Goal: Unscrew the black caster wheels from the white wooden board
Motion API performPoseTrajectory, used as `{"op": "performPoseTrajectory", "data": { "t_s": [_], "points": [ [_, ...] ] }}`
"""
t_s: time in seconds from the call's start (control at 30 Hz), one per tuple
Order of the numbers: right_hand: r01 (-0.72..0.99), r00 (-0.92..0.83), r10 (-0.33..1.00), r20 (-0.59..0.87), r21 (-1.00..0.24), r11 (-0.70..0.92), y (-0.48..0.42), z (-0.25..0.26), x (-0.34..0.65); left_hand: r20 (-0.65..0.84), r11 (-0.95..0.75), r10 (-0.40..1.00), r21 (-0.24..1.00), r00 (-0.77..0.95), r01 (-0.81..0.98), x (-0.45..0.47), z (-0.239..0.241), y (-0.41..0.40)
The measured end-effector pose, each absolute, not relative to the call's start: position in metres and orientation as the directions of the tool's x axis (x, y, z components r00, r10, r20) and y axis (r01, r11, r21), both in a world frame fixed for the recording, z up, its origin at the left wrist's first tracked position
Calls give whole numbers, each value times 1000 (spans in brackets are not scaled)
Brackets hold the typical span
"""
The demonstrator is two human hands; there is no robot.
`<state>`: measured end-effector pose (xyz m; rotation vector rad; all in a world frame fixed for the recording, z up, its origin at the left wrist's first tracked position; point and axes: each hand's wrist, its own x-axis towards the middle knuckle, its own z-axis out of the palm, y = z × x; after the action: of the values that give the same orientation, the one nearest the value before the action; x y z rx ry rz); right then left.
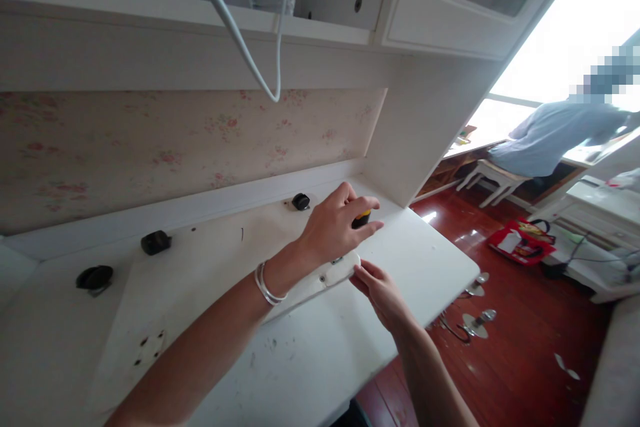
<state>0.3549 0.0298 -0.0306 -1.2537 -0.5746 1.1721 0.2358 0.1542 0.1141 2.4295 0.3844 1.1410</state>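
Note:
A long white board (215, 273) lies on the white desk. My left hand (333, 223), with silver bangles at the wrist, is over the board's right end, its fingers curled around a small black-and-yellow tool handle (361, 219). The handle's lower end is hidden by the hand. Under that hand, metal fittings (323, 278) show on the board. My right hand (379, 290) pinches the board's rounded right corner. Black caster wheels stand at the board's far edge, one at the left (156, 242) and one near my left hand (301, 201). Screw holes (150, 347) mark its near left corner.
Another black caster (94, 277) lies left of the board. Overhead, a white cable (240, 40) hangs from a shelf (190, 17). Right of the desk (450, 253), metal fixtures (475, 325) and a red bag (520, 240) are on the floor. A person (555, 133) sits by the window.

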Motion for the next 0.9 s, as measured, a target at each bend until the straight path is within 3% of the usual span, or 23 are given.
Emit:
{"op": "performPoseTrajectory", "data": {
  "t_s": [0.23,0.3,0.43,0.53,0.77,0.9],
  "points": [
    [-326,343,912,-226,-939,-110,29,-31,356,539,-745,238,635,808,-204,232,118,150],
    [-322,348,909,-228,-940,-113,29,-32,356,528,-717,248,664,812,-212,231,117,153],
    [-329,354,906,-232,-938,-112,29,-35,357,633,-814,446,581,633,-8,231,111,158],
    [-341,351,906,-235,-934,-110,29,-36,357,680,-855,479,505,554,120,233,107,157],
    [-349,350,908,-232,-932,-103,29,-34,357,598,-771,261,602,758,-210,231,111,144],
    [-348,340,912,-231,-931,-106,29,-32,356,543,-693,293,688,787,-216,229,115,144]
  ]
}}
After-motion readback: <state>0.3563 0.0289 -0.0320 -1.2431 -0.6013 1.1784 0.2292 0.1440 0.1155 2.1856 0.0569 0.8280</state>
